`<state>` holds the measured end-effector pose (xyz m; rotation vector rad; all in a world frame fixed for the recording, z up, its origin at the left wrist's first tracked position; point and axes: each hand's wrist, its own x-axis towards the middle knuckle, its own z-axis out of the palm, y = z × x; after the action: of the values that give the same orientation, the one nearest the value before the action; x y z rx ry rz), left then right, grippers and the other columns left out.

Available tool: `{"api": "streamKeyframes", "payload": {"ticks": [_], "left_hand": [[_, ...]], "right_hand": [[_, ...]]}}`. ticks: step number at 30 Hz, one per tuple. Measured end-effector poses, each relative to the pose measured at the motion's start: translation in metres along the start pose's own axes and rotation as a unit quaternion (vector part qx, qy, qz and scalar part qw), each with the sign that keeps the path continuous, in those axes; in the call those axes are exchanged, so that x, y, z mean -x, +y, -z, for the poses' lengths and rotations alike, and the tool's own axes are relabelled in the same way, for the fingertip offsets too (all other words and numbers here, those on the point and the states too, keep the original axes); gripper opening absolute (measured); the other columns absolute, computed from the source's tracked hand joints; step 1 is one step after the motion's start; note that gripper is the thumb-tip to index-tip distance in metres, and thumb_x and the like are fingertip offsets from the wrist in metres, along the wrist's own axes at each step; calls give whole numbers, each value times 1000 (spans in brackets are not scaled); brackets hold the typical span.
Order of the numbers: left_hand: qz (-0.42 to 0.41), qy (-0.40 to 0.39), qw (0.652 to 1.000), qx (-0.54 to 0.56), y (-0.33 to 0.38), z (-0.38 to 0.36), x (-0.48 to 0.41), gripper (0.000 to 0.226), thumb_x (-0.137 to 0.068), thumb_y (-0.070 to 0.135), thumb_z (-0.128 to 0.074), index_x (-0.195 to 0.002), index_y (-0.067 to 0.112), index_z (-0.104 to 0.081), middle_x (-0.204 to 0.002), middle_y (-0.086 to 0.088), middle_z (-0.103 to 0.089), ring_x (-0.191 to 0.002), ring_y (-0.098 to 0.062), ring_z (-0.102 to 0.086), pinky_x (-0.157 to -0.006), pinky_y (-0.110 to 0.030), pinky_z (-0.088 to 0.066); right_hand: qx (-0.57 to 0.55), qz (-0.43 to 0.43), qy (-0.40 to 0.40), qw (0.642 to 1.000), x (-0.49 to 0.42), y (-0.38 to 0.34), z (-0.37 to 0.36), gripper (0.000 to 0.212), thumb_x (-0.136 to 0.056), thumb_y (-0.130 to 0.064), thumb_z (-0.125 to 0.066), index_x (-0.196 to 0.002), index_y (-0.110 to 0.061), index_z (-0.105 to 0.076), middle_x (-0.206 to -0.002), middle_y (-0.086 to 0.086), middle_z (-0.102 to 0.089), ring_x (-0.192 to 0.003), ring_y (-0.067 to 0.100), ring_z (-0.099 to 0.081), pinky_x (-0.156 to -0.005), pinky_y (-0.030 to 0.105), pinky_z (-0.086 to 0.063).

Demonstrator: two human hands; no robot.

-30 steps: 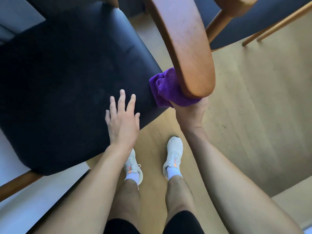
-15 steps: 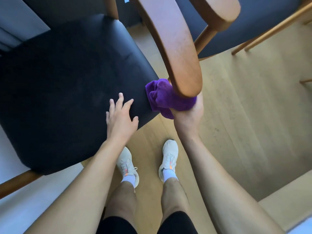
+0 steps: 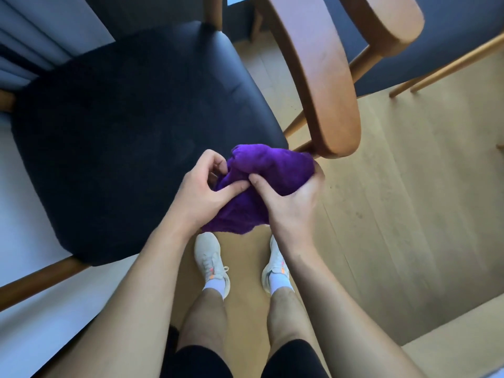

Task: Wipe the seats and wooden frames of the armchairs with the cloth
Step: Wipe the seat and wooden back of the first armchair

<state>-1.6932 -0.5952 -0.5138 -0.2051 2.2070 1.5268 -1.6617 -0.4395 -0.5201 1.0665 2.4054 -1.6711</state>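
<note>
Light wooden floorboards [image 3: 395, 214] ran beneath the scene, with a paler surface [image 3: 27, 192] noted along the left edge. Leftmost stood the near armchair, its padded black seat [image 3: 122, 126] filling the upper left of the view and a brown wooden frame rail [image 3: 41, 279] showing below its front corner. Right of the seat's front edge, the left hand [image 3: 201, 186] was observed with fingers curled inward and the thumb laid across a fold of the purple cloth [image 3: 275, 167], pinching it. The cloth was bunched and held off the seat, between both hands, in front of the seat's front right corner and just below the rounded tip of the wooden armrest [image 3: 321, 77]; whether its upper edge touched that tip could not be determined. The right hand [image 3: 293, 205] cupped the cloth from beneath, thumb pressed on top and fingers wrapped round the far side, clamped upon it. Below the hands, two white sneakers [image 3: 211, 261] stood on the floorboards, with bare legs and black shorts [image 3: 196, 361] at the lower edge. Further right, a second armchair was recorded at the upper corner, showing its own wooden armrest [image 3: 387, 20] and a dark seat [image 3: 450, 47].
</note>
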Motion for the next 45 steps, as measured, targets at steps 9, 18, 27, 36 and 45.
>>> {"api": "streamKeyframes", "payload": {"ticks": [9, 18, 27, 36, 45], "left_hand": [[99, 227, 959, -134, -61, 31, 17, 29, -96, 28, -60, -123, 17, -57, -124, -1, -54, -100, -15, -57, -82, -21, -40], [172, 413, 886, -123, -114, 87, 85, 19, -98, 16, -49, -113, 15, -60, -122, -3, -53, -113, -21, -53, -87, -30, -49], [158, 442, 880, -72, -120, 108, 102, 17, -98, 15, -49, -112, 15, -59, -113, 3, -52, -105, -18, -56, -92, -41, -52], [104, 360, 926, -56, -76, 82, 78, 18, -97, 11, -52, -114, 15, -59, -112, 5, -55, -103, -8, -55, -81, -5, -42], [108, 211, 969, 64, -1, 49, 51, 42, -101, 40, -50, -137, 19, -51, -115, 20, -60, -105, 11, -56, -82, -1, -41]], "right_hand": [[379, 191, -117, 898, -22, 20, -82, 71, -94, -64, -48, -157, -38, -24, -168, 7, 0, -148, 51, -2, -116, 68, -11], [472, 295, -78, 827, 40, 44, -159, 72, -90, -71, -44, -153, -38, -34, -160, 5, -32, -139, 55, -26, -111, 69, -20], [411, 528, -230, 707, 82, 42, -186, 53, -90, -47, -59, -142, -46, -49, -147, 1, -47, -112, 42, -46, -93, 53, -41], [414, 317, -160, 838, 8, 8, -148, 67, -80, -49, -60, -143, -29, -51, -138, 11, -52, -112, 37, -53, -95, 51, -44], [88, 188, -197, 958, 26, -33, -59, 36, -81, -14, -62, -117, -16, -63, -108, 4, -59, -94, -4, -47, -84, 6, -35]]}}
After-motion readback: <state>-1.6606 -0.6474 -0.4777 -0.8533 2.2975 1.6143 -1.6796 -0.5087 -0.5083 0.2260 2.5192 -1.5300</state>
